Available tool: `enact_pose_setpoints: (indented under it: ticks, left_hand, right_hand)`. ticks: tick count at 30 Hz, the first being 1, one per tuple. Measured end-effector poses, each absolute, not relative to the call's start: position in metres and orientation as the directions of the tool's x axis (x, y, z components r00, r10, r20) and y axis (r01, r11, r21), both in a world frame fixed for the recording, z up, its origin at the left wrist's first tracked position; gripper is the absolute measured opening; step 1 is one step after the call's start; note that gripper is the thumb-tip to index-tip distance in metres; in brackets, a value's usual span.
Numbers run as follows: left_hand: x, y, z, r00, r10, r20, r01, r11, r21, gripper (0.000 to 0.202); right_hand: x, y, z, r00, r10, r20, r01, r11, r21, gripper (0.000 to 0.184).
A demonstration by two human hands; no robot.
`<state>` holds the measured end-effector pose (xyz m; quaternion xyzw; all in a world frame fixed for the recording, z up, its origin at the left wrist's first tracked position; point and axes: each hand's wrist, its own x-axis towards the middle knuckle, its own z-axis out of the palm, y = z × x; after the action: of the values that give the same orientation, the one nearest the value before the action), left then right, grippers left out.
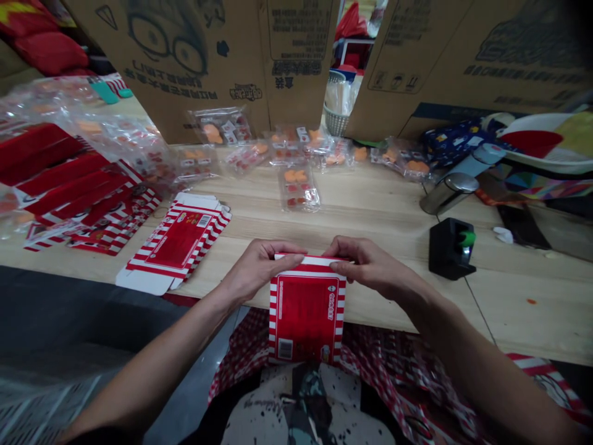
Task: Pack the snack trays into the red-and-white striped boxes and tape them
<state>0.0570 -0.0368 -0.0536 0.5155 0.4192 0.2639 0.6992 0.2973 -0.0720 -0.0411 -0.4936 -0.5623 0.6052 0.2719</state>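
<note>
Between both hands is a red-and-white striped cardboard box (306, 315), its barcode side facing me and its lower end against my lap. My left hand (264, 266) pinches its upper left corner, thumb on the front face. At the upper right corner my right hand (364, 262) grips the same edge, with thumb in front and fingers behind. Left of my hands lies a stack of flattened striped boxes (178, 241). Beyond the hands, a clear packet with orange and red pieces (299, 186) rests on the wooden table.
Open red boxes (69, 179) crowd the table's left side. Several clear packets lie along two large cardboard cartons (222, 68) at the back. To the right stand a black tape dispenser (451, 248) and a metal-based bottle (448, 193). The table (393, 216) ends just before my body.
</note>
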Motion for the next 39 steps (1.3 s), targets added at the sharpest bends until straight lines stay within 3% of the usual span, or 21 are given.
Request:
enact_pose_setpoints:
  ticks: [3,6,10,13,16,19,22,25,29,33,36,39]
  left_hand:
    - [0.056,-0.037,-0.056,0.548,0.786,-0.287,0.018,0.332,0.943,0.021]
    - [0.051,-0.04,-0.063,0.595,0.762,-0.254,0.009,0.311,0.951,0.024]
    - [0.037,-0.045,-0.077,0.594,0.798,-0.099,0.054,0.083,0.995,0.036]
    - [0.03,-0.05,-0.083,0.605,0.796,0.035,0.061,-0.089,0.994,0.041]
    - [0.03,-0.052,-0.081,0.616,0.784,0.076,0.079,-0.158,0.984,0.034]
    - [0.035,-0.05,-0.075,0.567,0.824,0.003,0.083,-0.06,0.995,0.025]
    - [0.04,-0.046,-0.068,0.529,0.837,-0.138,-0.022,0.176,0.984,0.028]
    - [0.04,-0.041,-0.062,0.547,0.804,-0.233,-0.044,0.305,0.951,0.026]
    - [0.033,-0.039,-0.065,0.583,0.776,-0.24,-0.001,0.296,0.955,0.022]
    - [0.03,-0.039,-0.072,0.568,0.792,-0.225,-0.017,0.284,0.959,0.024]
    - [0.032,-0.039,-0.071,0.555,0.816,-0.165,-0.001,0.199,0.98,0.024]
    - [0.036,-0.041,-0.065,0.545,0.829,-0.125,0.029,0.129,0.991,0.027]
  right_hand:
    - [0.294,-0.069,-0.036,-0.374,0.861,-0.344,0.228,-0.274,-0.934,0.02]
    - [0.287,-0.074,-0.035,-0.316,0.903,-0.292,0.335,-0.182,-0.925,0.011]
    - [0.283,-0.089,-0.035,-0.347,0.933,-0.093,0.481,0.092,-0.872,0.016]
    - [0.288,-0.096,-0.036,-0.44,0.896,-0.059,0.46,0.168,-0.872,0.02]
    - [0.293,-0.095,-0.037,-0.482,0.875,-0.038,0.435,0.202,-0.877,0.019]
    - [0.293,-0.093,-0.038,-0.49,0.87,-0.062,0.382,0.151,-0.912,0.02]
    - [0.288,-0.093,-0.039,-0.427,0.899,-0.094,0.329,0.058,-0.942,0.021]
    - [0.283,-0.097,-0.042,-0.341,0.939,-0.049,0.333,0.072,-0.94,0.016]
    - [0.286,-0.101,-0.042,-0.334,0.943,0.007,0.397,0.148,-0.906,0.013]
    - [0.293,-0.097,-0.038,-0.449,0.89,-0.083,0.425,0.131,-0.896,0.019]
    - [0.293,-0.086,-0.036,-0.404,0.903,-0.145,0.385,0.024,-0.923,0.018]
    - [0.291,-0.073,-0.031,-0.385,0.873,-0.298,0.293,-0.19,-0.937,0.016]
